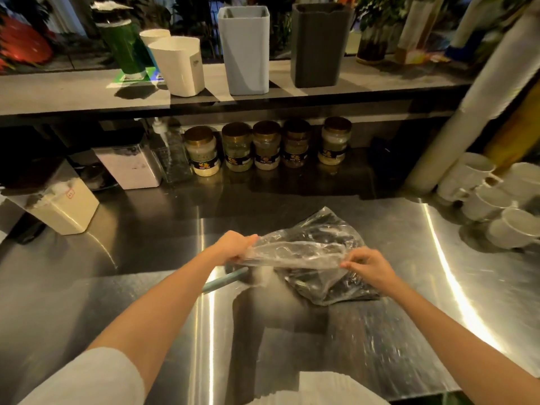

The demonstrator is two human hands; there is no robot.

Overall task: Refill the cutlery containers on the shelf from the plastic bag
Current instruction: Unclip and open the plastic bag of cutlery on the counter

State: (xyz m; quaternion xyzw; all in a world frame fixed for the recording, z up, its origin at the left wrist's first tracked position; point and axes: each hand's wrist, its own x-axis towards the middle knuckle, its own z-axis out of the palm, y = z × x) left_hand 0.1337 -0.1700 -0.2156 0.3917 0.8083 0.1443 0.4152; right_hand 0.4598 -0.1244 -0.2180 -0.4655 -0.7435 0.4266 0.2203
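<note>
The bag, clear plastic with dark cutlery inside, lies on the steel desk in front of the person. The left hand grips its near edge with curled fingers. The right hand pinches the same edge. Above, on the shelf, stand a white container, a pale grey one and a dark one.

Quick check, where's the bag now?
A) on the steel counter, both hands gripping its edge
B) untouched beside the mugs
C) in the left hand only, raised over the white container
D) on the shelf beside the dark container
A: the bag rests on the counter, with the left hand and right hand each gripping its near edge.
</note>
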